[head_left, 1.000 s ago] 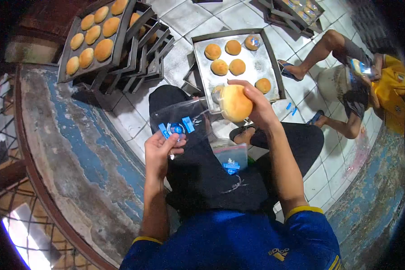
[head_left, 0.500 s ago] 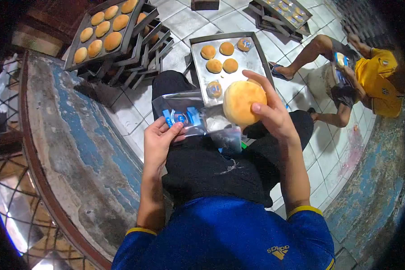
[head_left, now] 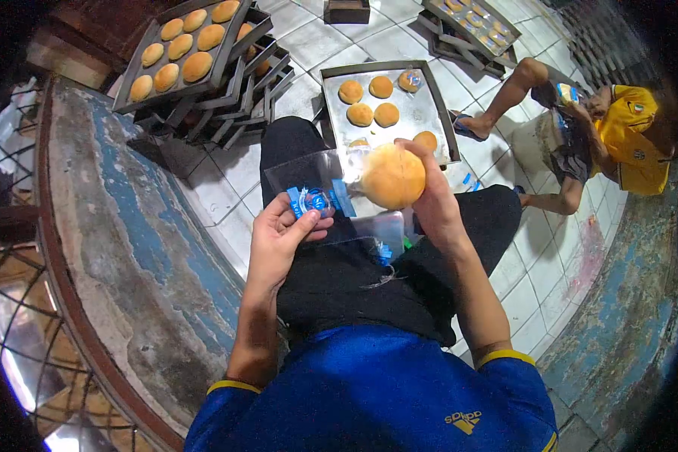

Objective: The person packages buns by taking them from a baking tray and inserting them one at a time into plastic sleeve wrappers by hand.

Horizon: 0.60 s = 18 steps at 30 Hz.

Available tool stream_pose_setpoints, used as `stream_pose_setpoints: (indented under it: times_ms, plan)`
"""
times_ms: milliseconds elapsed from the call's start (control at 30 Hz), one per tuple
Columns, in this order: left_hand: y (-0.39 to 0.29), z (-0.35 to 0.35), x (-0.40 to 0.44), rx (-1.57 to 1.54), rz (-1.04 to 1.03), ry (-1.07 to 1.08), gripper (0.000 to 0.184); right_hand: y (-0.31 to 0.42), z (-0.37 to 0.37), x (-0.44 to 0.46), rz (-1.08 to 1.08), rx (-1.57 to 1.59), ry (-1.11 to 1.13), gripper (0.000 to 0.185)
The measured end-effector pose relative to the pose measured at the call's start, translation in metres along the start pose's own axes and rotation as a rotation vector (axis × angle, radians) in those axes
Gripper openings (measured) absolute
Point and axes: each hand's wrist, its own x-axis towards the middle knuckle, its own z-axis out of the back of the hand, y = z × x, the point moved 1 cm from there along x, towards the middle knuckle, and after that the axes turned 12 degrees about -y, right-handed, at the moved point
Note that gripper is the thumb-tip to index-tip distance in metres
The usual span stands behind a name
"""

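Note:
My left hand (head_left: 282, 237) is closed on a clear plastic bag (head_left: 290, 177) with blue print, pinching it between thumb and fingers. A round golden bun (head_left: 393, 178) is gripped in my right hand (head_left: 438, 207), right beside the bag's edge; I cannot tell whether the bun is partly inside it. More clear bags (head_left: 380, 230) with blue print lie on my lap. Beyond my hands sits a metal tray (head_left: 418, 113) with several loose buns and a wrapped bun (head_left: 409, 80) in its far right corner. Another bun in the tray is mostly hidden behind my right hand's bun.
At the left, a stack of dark trays (head_left: 237, 98) has buns on top. Another tray stack (head_left: 474, 56) with wrapped buns stands at the back right. A person in a yellow shirt (head_left: 640, 143) sits at the right, holding a packet. Worn ledges flank both sides.
My right hand has brought the bun left, against the bag. My left hand has shifted slightly right with the bag. Another bun in the tray now shows beside my right fingers.

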Motion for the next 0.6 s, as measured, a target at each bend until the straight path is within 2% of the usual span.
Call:
stream_pose_setpoints:
  times_ms: [100,167,267,433,500,600]
  plan:
    - [0.004,0.004,0.003,0.058,-0.042,-0.023,0.032,-0.006,-0.006,-0.005,-0.052,0.124,-0.038,0.074]
    - [0.005,0.003,0.003,0.062,-0.047,-0.026,0.03,-0.005,-0.007,-0.009,0.122,-0.221,-0.129,0.072]
    - [0.005,0.003,0.004,0.075,-0.004,-0.016,0.026,0.004,-0.009,-0.009,0.047,-0.233,-0.174,0.071]
    - [0.013,0.007,0.012,0.062,0.033,-0.037,0.022,0.011,-0.003,-0.008,0.113,-0.262,-0.132,0.07]
    - [0.013,0.007,0.015,0.039,-0.039,-0.126,0.021,0.011,0.006,-0.006,0.127,-0.271,-0.114,0.071]
    - [0.006,0.004,0.014,0.018,-0.018,-0.187,0.02,0.007,0.022,-0.004,0.101,-0.157,-0.055,0.078]
